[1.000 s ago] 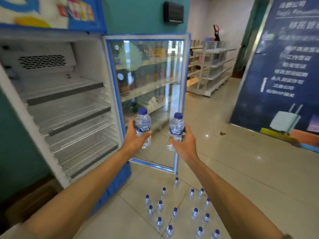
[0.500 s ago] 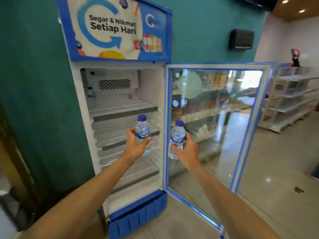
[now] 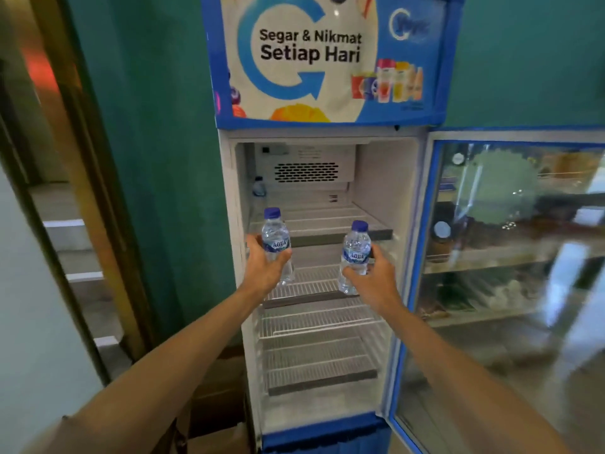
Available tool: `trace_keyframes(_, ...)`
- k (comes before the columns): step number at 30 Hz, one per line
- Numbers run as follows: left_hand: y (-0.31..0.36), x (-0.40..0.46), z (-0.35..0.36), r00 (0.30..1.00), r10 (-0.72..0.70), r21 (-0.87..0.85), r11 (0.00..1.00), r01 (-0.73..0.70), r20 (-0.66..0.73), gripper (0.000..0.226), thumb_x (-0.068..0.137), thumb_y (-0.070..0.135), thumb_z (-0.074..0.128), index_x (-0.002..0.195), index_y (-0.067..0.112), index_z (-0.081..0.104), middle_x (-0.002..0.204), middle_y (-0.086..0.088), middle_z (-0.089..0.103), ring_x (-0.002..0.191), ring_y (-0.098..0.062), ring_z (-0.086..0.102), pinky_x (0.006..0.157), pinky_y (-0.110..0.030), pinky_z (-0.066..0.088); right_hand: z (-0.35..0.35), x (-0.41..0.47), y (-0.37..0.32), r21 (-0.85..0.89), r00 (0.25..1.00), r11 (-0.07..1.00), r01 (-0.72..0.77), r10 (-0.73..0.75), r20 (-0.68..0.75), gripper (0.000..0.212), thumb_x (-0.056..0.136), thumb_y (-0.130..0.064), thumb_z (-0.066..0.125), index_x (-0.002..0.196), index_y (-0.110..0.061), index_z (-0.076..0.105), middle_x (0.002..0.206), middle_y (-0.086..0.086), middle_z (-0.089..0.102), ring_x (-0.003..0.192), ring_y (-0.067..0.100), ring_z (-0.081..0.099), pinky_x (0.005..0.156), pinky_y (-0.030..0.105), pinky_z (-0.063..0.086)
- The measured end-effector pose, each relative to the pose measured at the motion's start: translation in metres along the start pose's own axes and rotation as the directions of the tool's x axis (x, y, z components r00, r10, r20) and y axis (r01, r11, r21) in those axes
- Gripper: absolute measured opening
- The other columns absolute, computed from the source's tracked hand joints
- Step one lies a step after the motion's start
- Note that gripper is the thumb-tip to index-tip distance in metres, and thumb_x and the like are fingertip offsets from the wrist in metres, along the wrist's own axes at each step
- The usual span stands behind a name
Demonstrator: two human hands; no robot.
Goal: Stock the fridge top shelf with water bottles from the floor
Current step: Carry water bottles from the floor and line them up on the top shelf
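The left hand [image 3: 266, 268] sits a little left of centre in the frame, fingers and thumb curled round the label band of the left bottle [image 3: 276, 244], which stands upright with its blue cap up. The right hand [image 3: 373, 278] sits just right of centre and grips the right bottle [image 3: 355, 253] the same way, low on the body, the bottle leaning slightly. Both arms reach out towards the open fridge [image 3: 322, 270], so the bottles are in the air in front of its mouth, not yet on any rack. Holding them by the waist with the bases free looks sensible, since each can then be stood straight down on the wire.

The top shelf [image 3: 330, 221] lies just above the hands, at centre frame; one small bottle [image 3: 259, 187] already seems to stand at its back left corner, though it is dim. The two held bottles are level with the gap under that shelf, so I judge they must be lifted a little before going in.

The shelves are white wire racks with grey front rails, bare as far as can be seen. The glass door [image 3: 510, 257] hangs open at the right of the frame, mirroring shop shelving. Above the cabinet a sign [image 3: 311, 47] reads "Segar & Nikmat Setiap Hari". A teal wall [image 3: 157, 158] backs the fridge, with a wooden door frame [image 3: 82, 158] and steps at the left edge
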State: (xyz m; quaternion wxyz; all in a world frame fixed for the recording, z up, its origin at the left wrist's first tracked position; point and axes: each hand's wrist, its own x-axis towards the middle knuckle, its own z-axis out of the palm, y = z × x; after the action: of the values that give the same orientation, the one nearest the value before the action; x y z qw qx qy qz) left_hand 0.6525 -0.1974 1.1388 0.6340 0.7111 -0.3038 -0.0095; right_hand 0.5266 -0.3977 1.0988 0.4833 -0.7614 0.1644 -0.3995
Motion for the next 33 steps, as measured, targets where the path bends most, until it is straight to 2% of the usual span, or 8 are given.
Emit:
trace_keyframes(6, -0.039, 0.083, -0.006, 0.999, 0.030, -0.010, 0.999, -0.030, -0.041, 0.057, 0.089, 0.025, 0.068, 0.129, 0.021, 0.029, 0.129, -0.004, 0.050, 0.117, -0.021, 0.054, 0.103, -0.040, 0.045, 0.070, 0.083, 0.020, 0.008, 0.999, 0.999, 0.034, -0.034, 0.038, 0.057, 0.069, -0.019, 0.083, 0.118, -0.034, 0.057, 0.102, -0.007, 0.072, 0.088, 0.011, 0.071, 0.083, 0.042, 0.060)
trace_keyframes(10, -0.059, 0.135, -0.001, 0.998, 0.040, -0.022, 0.999, -0.041, -0.040, 0.056, 0.087, 0.026, 0.071, 0.128, 0.022, 0.033, 0.126, 0.001, 0.052, 0.116, -0.018, 0.055, 0.103, -0.040, 0.045, 0.112, 0.137, 0.023, 0.011, 0.999, 0.999, 0.048, -0.048, 0.016, 0.054, 0.070, -0.014, 0.083, 0.115, -0.030, 0.057, 0.100, -0.007, 0.071, 0.087, 0.009, 0.070, 0.082, 0.040, 0.060)
trace_keyframes(13, -0.075, 0.168, 0.002, 0.998, 0.049, -0.019, 0.999, -0.050, -0.025, 0.058, 0.084, 0.034, 0.072, 0.128, 0.027, 0.034, 0.126, 0.004, 0.055, 0.116, -0.014, 0.056, 0.103, -0.044, 0.046, 0.133, 0.172, 0.024, -0.011, 0.997, 0.997, 0.074, -0.074, 0.027, 0.056, 0.072, -0.011, 0.083, 0.120, -0.023, 0.057, 0.104, -0.006, 0.067, 0.092, 0.012, 0.067, 0.081, 0.032, 0.057)
trace_keyframes(16, -0.083, 0.199, 0.009, 0.995, 0.059, -0.016, 0.998, -0.061, -0.076, 0.057, 0.085, 0.031, 0.071, 0.128, 0.029, 0.033, 0.127, 0.006, 0.054, 0.116, -0.013, 0.054, 0.102, -0.039, 0.046, 0.148, 0.209, 0.030, -0.018, 0.995, 0.996, 0.086, -0.085, 0.043, 0.058, 0.074, -0.011, 0.083, 0.123, -0.022, 0.055, 0.107, -0.008, 0.064, 0.095, 0.011, 0.065, 0.080, 0.026, 0.054)
trace_keyframes(19, -0.089, 0.230, 0.018, 0.990, 0.054, 0.017, 0.998, -0.053, -0.128, 0.062, 0.086, 0.028, 0.071, 0.135, 0.021, 0.034, 0.128, 0.004, 0.054, 0.115, -0.011, 0.052, 0.099, -0.030, 0.041, 0.159, 0.245, 0.042, -0.040, 0.991, 0.991, 0.129, -0.127, 0.050, 0.060, 0.073, -0.013, 0.083, 0.125, -0.021, 0.054, 0.109, -0.005, 0.065, 0.096, 0.009, 0.064, 0.082, 0.022, 0.052)
trace_keyframes(23, -0.105, 0.264, 0.030, 0.988, 0.062, 0.053, 0.997, -0.055, -0.140, 0.063, 0.090, 0.018, 0.065, 0.141, 0.019, 0.028, 0.128, 0.004, 0.049, 0.117, -0.009, 0.047, 0.098, -0.027, 0.037, 0.170, 0.290, 0.066, -0.039, 0.986, 0.990, 0.136, -0.131, 0.098, 0.061, 0.074, -0.013, 0.082, 0.127, -0.017, 0.051, 0.109, -0.003, 0.063, 0.097, 0.014, 0.063, 0.083, 0.025, 0.052)
trace_keyframes(28, -0.133, 0.313, 0.037, 0.972, -0.049, 0.089, 0.994, 0.071, -0.230, 0.057, 0.090, 0.015, 0.066, 0.136, 0.018, 0.032, 0.121, 0.001, 0.051, 0.110, -0.017, 0.052, 0.097, -0.035, 0.045, 0.186, 0.339, 0.100, -0.003, 0.980, 0.997, 0.076, -0.074, 0.187, 0.060, 0.075, -0.011, 0.082, 0.124, -0.023, 0.050, 0.108, -0.006, 0.062, 0.099, 0.014, 0.063, 0.084, 0.023, 0.052)
trace_keyframes(33, -0.163, 0.341, 0.035, 0.951, -0.121, 0.108, 0.982, 0.157, -0.285, 0.049, 0.090, 0.015, 0.066, 0.128, 0.007, 0.036, 0.114, -0.002, 0.054, 0.103, -0.022, 0.056, 0.085, -0.030, 0.044, 0.199, 0.374, 0.126, 0.014, 0.952, 0.995, 0.094, -0.094, 0.291, 0.059, 0.075, -0.008, 0.082, 0.123, -0.020, 0.051, 0.110, -0.003, 0.062, 0.101, 0.016, 0.062, 0.079, 0.012, 0.045)
